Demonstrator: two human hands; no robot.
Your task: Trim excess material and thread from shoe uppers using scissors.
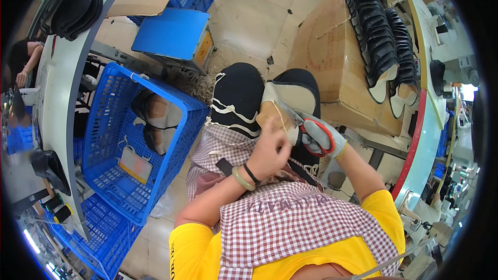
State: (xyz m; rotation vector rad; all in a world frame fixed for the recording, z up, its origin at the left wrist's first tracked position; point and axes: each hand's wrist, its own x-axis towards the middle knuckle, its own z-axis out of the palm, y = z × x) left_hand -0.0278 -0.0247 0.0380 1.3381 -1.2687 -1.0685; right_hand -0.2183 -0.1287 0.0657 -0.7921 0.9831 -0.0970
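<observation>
On my lap lies a black shoe upper point(293, 91) with a cream lining and a tan inner part. My bare left hand point(271, 148), with a bangle and a dark band at the wrist, is closed on its near end. A thin cream strip runs along the upper beside my fingers. My right hand point(332, 137), in a grey glove, is closed round the red-handled scissors point(312, 148). Their blades reach to the upper's right edge, close to my left fingers; whether they are apart is unclear. A dark cloth with white edging point(237, 91) covers my left knee.
At my left stands a blue basket point(193, 137) holding several shoe uppers point(163, 116). Stacked black uppers point(371, 33) rest on a cardboard box point(324, 57) at right. A blue-topped stool point(171, 32) stands ahead. Benches flank me; a person point(25, 62) sits at far left.
</observation>
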